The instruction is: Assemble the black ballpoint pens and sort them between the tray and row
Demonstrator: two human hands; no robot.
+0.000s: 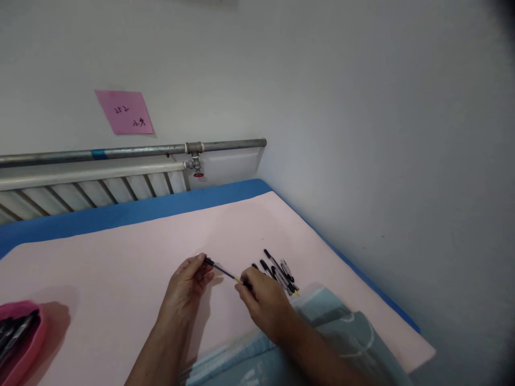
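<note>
My left hand pinches one end of a thin black pen above the pink sheet. My right hand is closed on the pen's other end, where a yellow tip shows. Just right of my right hand lies a small pile of several black pens on the sheet. Both forearms reach in from the bottom edge.
A pink tray with dark pens sits at the lower left. A grey-blue cloth lies under my right forearm. The blue table edge meets a radiator and pipe; a pink note hangs on the wall.
</note>
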